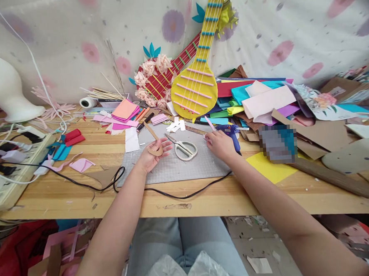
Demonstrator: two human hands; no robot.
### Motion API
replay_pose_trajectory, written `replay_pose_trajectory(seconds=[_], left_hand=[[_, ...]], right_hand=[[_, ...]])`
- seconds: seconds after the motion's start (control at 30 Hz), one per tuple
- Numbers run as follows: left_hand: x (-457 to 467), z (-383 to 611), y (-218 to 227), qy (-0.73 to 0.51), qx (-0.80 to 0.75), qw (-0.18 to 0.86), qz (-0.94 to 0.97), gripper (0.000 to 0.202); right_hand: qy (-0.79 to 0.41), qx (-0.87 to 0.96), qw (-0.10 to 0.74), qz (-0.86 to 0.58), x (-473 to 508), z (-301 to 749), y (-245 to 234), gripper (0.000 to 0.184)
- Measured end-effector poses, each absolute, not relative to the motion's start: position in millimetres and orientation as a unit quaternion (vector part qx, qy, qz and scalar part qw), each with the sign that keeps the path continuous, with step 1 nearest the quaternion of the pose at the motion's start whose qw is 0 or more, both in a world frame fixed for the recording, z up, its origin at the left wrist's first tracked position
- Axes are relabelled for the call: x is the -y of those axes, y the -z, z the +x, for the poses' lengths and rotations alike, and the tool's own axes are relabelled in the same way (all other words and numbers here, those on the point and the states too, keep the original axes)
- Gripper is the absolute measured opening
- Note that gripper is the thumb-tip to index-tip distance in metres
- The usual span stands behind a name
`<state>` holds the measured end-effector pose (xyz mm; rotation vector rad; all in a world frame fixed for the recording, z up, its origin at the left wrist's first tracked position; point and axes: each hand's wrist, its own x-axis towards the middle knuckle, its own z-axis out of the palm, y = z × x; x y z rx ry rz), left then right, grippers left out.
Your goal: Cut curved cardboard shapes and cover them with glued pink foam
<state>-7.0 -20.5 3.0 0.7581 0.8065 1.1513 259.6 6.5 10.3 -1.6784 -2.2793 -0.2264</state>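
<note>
My left hand [151,154] lies palm up on the grey cutting mat [176,167] and holds a small brown cardboard guitar cut-out [154,143]. My right hand [220,144] rests on the mat's right side, fingers closed on a thin pink strip [209,122], right beside the blue glue gun [232,133]. White-handled scissors [182,147] lie on the mat between my hands.
A yellow foam guitar [199,76] and a red one [159,79] lean on the back wall. Coloured paper and foam sheets [257,96] pile up at the right, sticky notes [125,110] at the back left. A black cable [163,193] crosses the wooden table [207,201]. A power strip [17,156] sits left.
</note>
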Motion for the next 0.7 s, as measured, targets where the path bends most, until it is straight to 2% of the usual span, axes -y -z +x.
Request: replay_pose_trajectory(seconds=[0.07,0.17,0.27,0.33,0.53,0.7], left_hand=[[20,-5,-3,-0.514,-0.360,0.700,0.339,0.024],[19,-3,-1,-0.510,-0.365,0.700,0.341,0.024],[19,-2,2,-0.508,-0.370,0.700,0.340,0.024],[20,-2,2,-0.508,-0.366,0.702,0.339,0.023],[18,0,5,-0.522,-0.362,0.691,0.344,0.021],[15,-3,8,-0.560,-0.397,0.637,0.350,0.019]], right_hand=[[-0.005,0.793,0.262,-0.549,-3,246,-18,0.015],[-0.271,0.729,0.444,-0.445,-2,217,-27,0.015],[-0.516,0.601,0.505,-0.343,-4,188,-28,0.023],[-0.603,0.521,0.512,-0.320,-5,176,-22,0.028],[-0.668,0.410,0.513,-0.349,-3,170,-2,0.035],[-0.582,0.391,0.581,-0.413,-19,190,7,0.034]])
